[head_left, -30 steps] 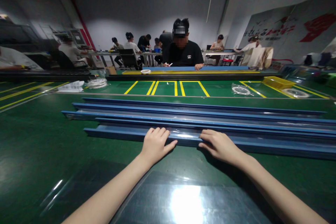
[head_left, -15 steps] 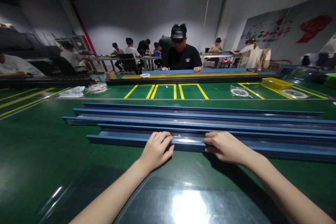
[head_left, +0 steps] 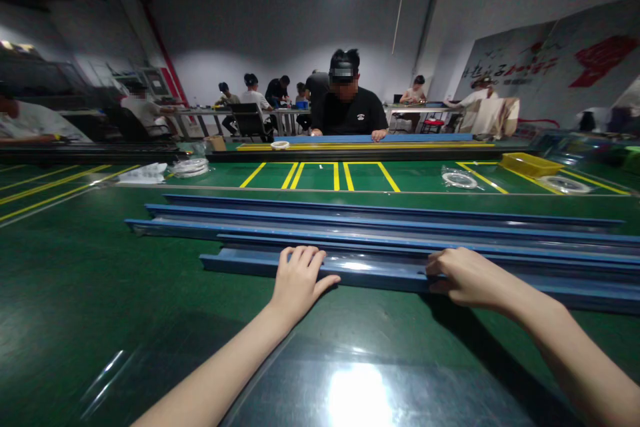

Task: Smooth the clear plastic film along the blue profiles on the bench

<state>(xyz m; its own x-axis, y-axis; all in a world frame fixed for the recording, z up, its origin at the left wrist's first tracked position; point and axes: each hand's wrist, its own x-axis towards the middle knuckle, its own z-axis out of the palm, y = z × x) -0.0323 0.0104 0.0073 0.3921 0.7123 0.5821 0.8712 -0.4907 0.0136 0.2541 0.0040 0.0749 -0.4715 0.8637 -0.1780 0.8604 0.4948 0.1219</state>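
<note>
Several long blue channel rails lie side by side across the green table (head_left: 75, 293). The nearest blue rail (head_left: 235, 260) runs left to right in front of me. My left hand (head_left: 297, 280) rests on its near edge, fingers curled over the top and thumb out to the right. Further right along the same rail, my right hand (head_left: 467, 278) grips it with bent fingers. A shiny clear film strip (head_left: 360, 265) shows on the rail between my hands.
More blue rails (head_left: 350, 223) lie behind the near one. Beyond are yellow floor-style lines (head_left: 340, 175), a yellow tray (head_left: 531, 163), white tape rolls (head_left: 459, 179) and bagged white coils (head_left: 187, 165). A person in black (head_left: 350, 103) works opposite; others sit further back.
The near rail has slid to the right; its left end now lies further right. My right hand has moved right along it, while my left hand has stayed about where it was.
</note>
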